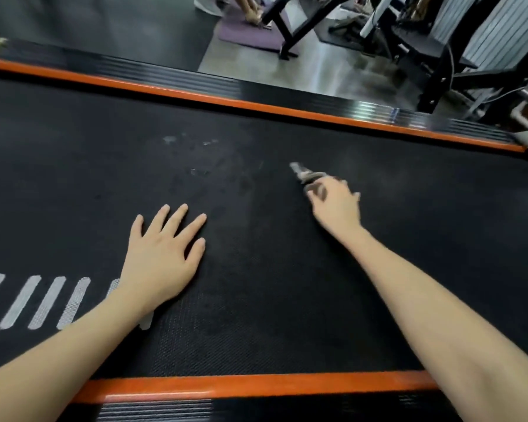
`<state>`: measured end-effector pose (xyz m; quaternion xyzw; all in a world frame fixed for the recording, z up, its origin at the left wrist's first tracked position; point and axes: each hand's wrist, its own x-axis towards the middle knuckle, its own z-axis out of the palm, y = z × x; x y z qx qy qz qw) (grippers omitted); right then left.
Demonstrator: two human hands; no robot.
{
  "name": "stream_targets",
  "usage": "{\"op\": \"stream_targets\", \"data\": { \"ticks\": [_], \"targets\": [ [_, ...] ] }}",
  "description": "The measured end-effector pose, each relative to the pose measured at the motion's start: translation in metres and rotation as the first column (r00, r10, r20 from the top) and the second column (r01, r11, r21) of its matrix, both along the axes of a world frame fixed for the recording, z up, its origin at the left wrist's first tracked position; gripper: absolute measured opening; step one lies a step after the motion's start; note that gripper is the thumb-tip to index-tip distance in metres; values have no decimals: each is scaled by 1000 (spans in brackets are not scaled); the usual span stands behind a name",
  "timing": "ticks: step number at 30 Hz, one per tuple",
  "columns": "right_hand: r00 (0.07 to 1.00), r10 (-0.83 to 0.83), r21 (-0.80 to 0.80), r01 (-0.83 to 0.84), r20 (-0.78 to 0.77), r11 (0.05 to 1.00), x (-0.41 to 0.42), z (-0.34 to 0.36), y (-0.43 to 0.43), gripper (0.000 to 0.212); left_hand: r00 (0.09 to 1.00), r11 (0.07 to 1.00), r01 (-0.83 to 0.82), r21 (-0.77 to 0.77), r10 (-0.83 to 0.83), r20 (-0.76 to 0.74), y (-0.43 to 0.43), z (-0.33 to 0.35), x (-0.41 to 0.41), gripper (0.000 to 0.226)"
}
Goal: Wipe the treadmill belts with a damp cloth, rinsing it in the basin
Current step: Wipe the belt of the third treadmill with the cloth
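As the scene is viewed from above, most of it is taken up by the black treadmill belt (272, 284). Its textured surface is bounded by two orange edges, the far orange rail (256, 106) and the near orange rail (256, 386), each backed by a ribbed black strip. Beyond the far rail a grey floor (272, 65) is seen, on which black machine frames (290, 28) and a purple mat (250, 38) are set. A person's feet (252, 12) are glimpsed by the mat at the top edge, too blurred for detail.

Both bare forearms are stretched across the near rail onto the belt. The left hand (160, 254) is laid flat, palm down, on the belt left of centre, with its fingers straight and spread and nothing held. The right hand (333, 208) is extended farther out, right of centre, and is smeared by motion blur. Its fingers are curled, and a bunched grey cloth (302, 173) is gripped at their tips, down on the belt as far as can be told.

A row of slanted white stripes (46, 303) is printed on the belt at the left and is partly covered by the left wrist. Faint pale smudges (169, 139) are seen on the belt between the far rail and the left hand.
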<state>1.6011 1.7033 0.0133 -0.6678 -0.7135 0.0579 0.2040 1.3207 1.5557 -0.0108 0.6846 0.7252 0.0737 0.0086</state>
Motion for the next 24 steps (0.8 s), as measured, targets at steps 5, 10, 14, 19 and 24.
{"op": "stream_targets", "data": {
  "ticks": [5,10,14,19,24],
  "targets": [
    [967,-217,-108,203,-136,973,2,8,27,23,999,1000,-7,-13,7,34,2,3,5,78],
    [919,375,-79,-385,-121,919,-120,-3,-21,23,993,1000,6,-28,-3,117,0,9,4,83],
    [897,423,-52,-432,-129,900,-100,1,-11,22,975,999,-31,10,28,222,-4,25,-6,68],
    [964,224,-17,-228,-144,973,-88,-6,18,22,992,993,-107,-44,103,-70,9,35,-50,62],
    [963,174,-67,-191,-206,979,-90,2,-8,21,992,987,-71,-146,55,-113,28,13,-77,56]
  ]
}}
